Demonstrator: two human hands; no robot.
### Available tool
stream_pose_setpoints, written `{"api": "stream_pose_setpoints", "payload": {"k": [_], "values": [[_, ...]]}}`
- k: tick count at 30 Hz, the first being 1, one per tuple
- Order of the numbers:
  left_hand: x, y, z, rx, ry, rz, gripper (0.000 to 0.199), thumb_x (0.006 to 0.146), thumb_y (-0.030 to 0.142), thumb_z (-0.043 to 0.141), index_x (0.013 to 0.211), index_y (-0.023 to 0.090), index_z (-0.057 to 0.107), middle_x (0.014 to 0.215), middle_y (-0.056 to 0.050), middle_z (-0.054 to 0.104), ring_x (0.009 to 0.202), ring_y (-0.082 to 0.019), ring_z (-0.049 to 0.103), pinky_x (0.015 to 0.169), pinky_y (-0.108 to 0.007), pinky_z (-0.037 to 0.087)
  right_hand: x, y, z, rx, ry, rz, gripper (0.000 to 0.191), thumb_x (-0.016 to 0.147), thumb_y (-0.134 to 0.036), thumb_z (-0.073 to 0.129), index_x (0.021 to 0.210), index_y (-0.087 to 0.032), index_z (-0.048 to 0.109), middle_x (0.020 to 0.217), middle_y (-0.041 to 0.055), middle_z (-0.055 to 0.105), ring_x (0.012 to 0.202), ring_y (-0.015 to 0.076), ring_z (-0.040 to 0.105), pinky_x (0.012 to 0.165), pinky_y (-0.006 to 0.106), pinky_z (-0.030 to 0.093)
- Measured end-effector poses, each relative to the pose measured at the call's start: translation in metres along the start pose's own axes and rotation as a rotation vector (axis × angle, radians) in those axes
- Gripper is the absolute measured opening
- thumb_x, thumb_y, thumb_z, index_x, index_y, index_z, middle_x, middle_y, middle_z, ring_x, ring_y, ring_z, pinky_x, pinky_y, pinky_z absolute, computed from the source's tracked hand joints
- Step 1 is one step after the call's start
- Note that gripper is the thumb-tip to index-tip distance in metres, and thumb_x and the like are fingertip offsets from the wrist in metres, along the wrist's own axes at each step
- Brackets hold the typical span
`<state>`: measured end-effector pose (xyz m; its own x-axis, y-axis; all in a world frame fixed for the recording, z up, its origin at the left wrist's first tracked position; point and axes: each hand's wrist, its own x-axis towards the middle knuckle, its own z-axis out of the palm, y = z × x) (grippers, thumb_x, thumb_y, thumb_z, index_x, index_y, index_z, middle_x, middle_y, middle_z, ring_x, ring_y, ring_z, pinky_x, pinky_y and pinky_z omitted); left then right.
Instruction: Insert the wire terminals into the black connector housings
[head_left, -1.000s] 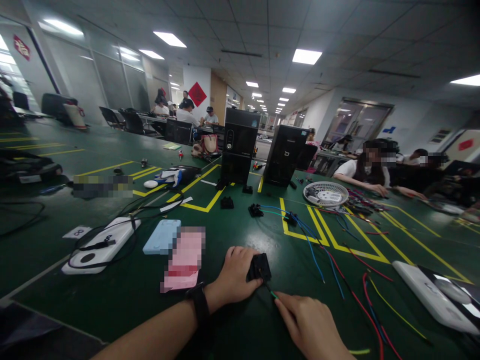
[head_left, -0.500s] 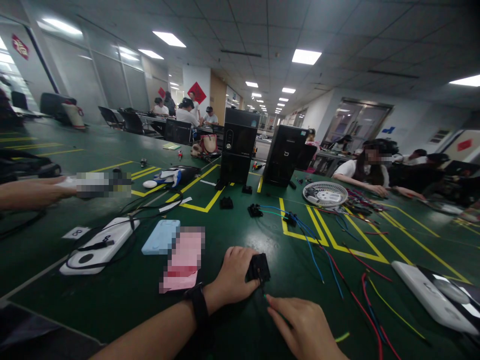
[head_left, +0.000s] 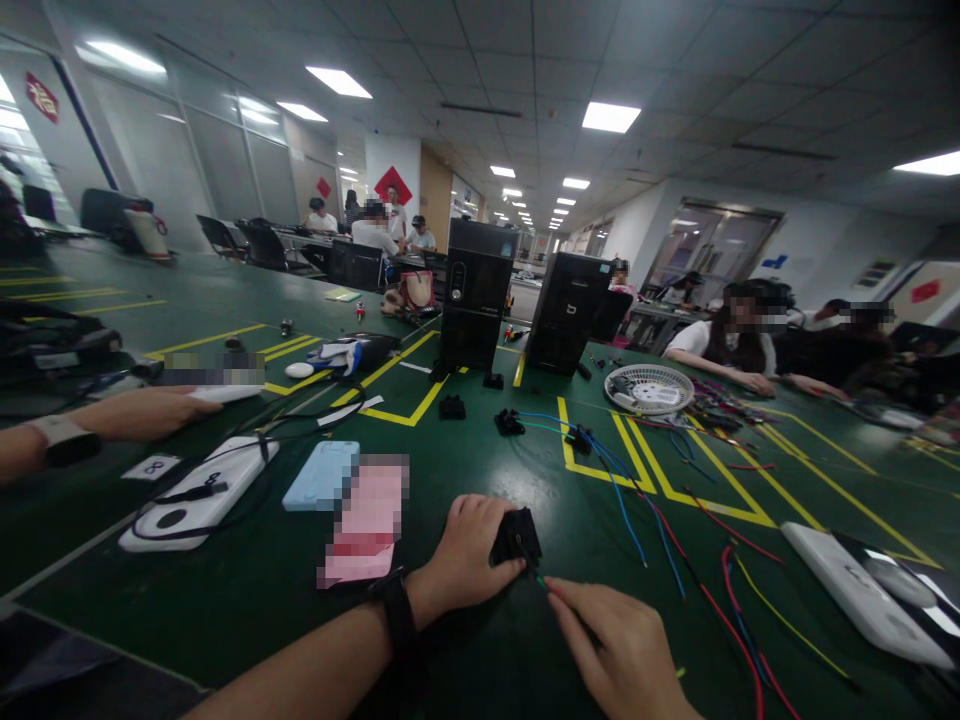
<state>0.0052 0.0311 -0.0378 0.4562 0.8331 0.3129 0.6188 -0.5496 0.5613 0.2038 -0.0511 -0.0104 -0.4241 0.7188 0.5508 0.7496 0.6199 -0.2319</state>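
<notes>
My left hand (head_left: 476, 550) is wrapped round the side of a small black block (head_left: 519, 534) and holds it on the green table. A small metallic spot shows on the face of the block. Thumb and forefinger of my right hand (head_left: 611, 640) pinch a thin green-and-dark piece (head_left: 541, 580). It slants from my fingertips up to the block's near side. Whether it is a wire or a slim tool, I cannot tell. A bit of yellow-green shows past my right hand's far edge.
Loose wires (head_left: 731, 620) lie to the right, near a white basket (head_left: 649, 390). Beyond stand black block parts (head_left: 452, 406) and two black computer cases (head_left: 480, 290). A pink phone-shaped item (head_left: 367, 520), a blue box (head_left: 319, 475) and a white device (head_left: 199, 495) lie left. Another person's hand (head_left: 142, 412) reaches in there.
My right hand has shifted slightly right, away from the block, with the thin piece in its pinch. My left hand stays on the block. The other person's hand at left has moved lower.
</notes>
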Motion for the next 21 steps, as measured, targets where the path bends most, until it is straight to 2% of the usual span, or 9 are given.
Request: {"api": "stream_pose_setpoints", "payload": {"k": [2,6,8,10,15,17,21], "values": [[0.0,-0.0001,-0.0004,-0.004,0.0,0.0,0.046,0.071,0.033,0.067,0.114,0.024,0.052,0.113,-0.005,0.058,0.107,-0.027,0.048,0.097,-0.042,0.03,0.0001,-0.0013,0.0016,0.006,-0.091,-0.003,0.025,0.091,-0.015,0.046,0.103,-0.021,0.067,0.087,0.0021,0.076,0.072,0.0165,0.072,0.067,0.024,0.052],[0.0005,-0.0004,-0.0006,-0.014,0.003,0.004,0.048,0.069,0.029,0.068,0.114,0.024,0.051,0.113,-0.004,0.058,0.108,-0.026,0.048,0.098,-0.04,0.029,-0.0021,-0.0018,0.0064,-0.054,-0.415,0.072,0.026,0.089,-0.015,0.047,0.107,-0.023,0.065,0.086,0.0016,0.075,0.074,0.0198,0.072,0.064,0.026,0.053],[0.0008,-0.0003,-0.0007,-0.017,0.002,0.005,0.048,0.069,0.029,0.068,0.113,0.024,0.051,0.113,-0.003,0.058,0.107,-0.025,0.048,0.098,-0.04,0.029,-0.0034,-0.0006,0.0077,-0.094,-0.483,0.108,0.027,0.089,-0.015,0.048,0.108,-0.023,0.064,0.084,0.0017,0.075,0.072,0.0211,0.072,0.06,0.027,0.052],[0.001,-0.0003,-0.0006,-0.016,0.002,0.003,0.047,0.07,0.031,0.068,0.114,0.024,0.051,0.113,-0.003,0.058,0.107,-0.025,0.048,0.097,-0.039,0.03,-0.004,0.0011,0.0071,-0.09,-0.44,0.084,0.029,0.089,-0.014,0.045,0.109,-0.022,0.064,0.083,0.0022,0.075,0.07,0.0205,0.072,0.059,0.027,0.052],[0.0003,-0.0014,0.001,-0.011,0.006,-0.008,0.048,0.071,0.034,0.068,0.114,0.024,0.051,0.113,-0.004,0.057,0.107,-0.026,0.048,0.097,-0.04,0.03,-0.0018,0.0038,-0.0006,-0.033,-0.117,-0.076,0.031,0.09,-0.012,0.041,0.108,-0.017,0.065,0.079,0.0041,0.074,0.064,0.0163,0.069,0.059,0.024,0.052],[0.0001,-0.0018,0.0018,-0.009,0.009,-0.009,0.049,0.071,0.034,0.068,0.115,0.024,0.051,0.114,-0.004,0.057,0.107,-0.026,0.047,0.098,-0.04,0.03,-0.0008,0.0035,-0.0016,-0.031,-0.129,-0.071,0.031,0.09,-0.012,0.041,0.106,-0.017,0.066,0.079,0.004,0.074,0.064,0.0159,0.07,0.06,0.023,0.052],[0.0005,-0.0014,0.0022,-0.011,0.014,-0.007,0.048,0.07,0.033,0.068,0.115,0.025,0.051,0.114,-0.004,0.058,0.106,-0.026,0.048,0.097,-0.04,0.03,-0.0023,0.0038,0.0054,-0.041,-0.328,-0.049,0.031,0.086,-0.013,0.047,0.107,-0.023,0.067,0.085,0.0016,0.076,0.069,0.0163,0.072,0.061,0.02,0.053]]}}
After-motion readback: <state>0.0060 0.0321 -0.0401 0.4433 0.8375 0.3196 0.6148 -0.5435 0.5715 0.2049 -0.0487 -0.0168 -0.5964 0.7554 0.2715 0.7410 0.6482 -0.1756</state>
